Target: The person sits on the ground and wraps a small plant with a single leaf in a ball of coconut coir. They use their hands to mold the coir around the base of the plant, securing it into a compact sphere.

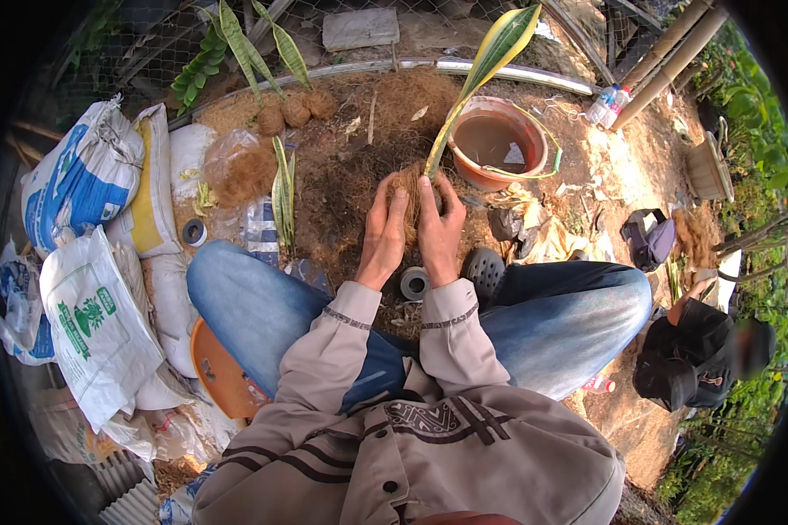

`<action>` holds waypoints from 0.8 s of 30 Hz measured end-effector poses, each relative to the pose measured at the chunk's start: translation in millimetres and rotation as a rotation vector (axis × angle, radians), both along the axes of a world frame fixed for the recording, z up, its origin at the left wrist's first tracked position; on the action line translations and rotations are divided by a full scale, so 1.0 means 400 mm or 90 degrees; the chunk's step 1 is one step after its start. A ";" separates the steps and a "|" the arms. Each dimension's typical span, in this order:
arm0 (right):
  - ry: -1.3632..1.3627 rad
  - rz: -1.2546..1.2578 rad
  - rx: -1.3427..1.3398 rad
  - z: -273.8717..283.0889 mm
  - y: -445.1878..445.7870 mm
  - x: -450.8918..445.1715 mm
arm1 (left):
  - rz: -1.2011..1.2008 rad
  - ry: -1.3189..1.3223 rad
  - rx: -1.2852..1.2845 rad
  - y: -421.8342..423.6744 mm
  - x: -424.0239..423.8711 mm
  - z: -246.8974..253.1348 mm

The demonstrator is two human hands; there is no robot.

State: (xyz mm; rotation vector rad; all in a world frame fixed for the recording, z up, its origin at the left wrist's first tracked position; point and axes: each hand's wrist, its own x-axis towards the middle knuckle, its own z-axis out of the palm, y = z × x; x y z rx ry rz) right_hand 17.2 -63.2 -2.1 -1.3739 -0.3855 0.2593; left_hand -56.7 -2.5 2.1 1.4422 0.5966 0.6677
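Note:
Between my two hands is a clump of brown coconut fibre [409,190], wrapped about the base of a yellow-edged snake plant leaf [482,72]. The leaf leans up and to the right. My left hand [384,230] cups the clump's left side, fingers pointing away from me. From the right, my right hand [440,226] presses on it, with the thumb at the leaf's base. Dark soil mixed with fibre [341,203] lies beside and beyond my hands. A roll of tape or twine [414,283] lies just below my wrists. The clump's underside is hidden.
A bucket [479,176] of murky water stands right of the leaf. Several fibre balls with plants [295,111] sit beyond, near loose fibre [414,98]. Cut snake plant leaves [282,197] lie left. Sacks [82,174] line the left side; a person [686,354] is at right.

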 end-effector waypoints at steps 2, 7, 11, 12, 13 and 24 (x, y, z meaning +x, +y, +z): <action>0.021 0.009 0.007 0.005 -0.006 -0.002 | -0.014 -0.048 -0.049 0.012 -0.008 -0.025; 0.034 0.033 0.024 -0.002 -0.012 0.004 | 0.015 -0.057 0.105 -0.007 0.003 -0.025; 0.061 0.070 0.069 -0.006 -0.012 -0.005 | 0.006 -0.012 0.056 -0.017 0.005 -0.010; 0.051 0.074 0.065 -0.012 -0.012 -0.005 | 0.012 -0.025 0.056 -0.020 0.007 -0.014; 0.041 0.078 0.061 -0.020 -0.012 -0.005 | 0.017 -0.038 0.056 -0.023 0.011 -0.020; -0.109 0.079 -0.050 0.066 -0.052 0.044 | 0.126 -0.142 -0.263 0.026 0.004 -0.047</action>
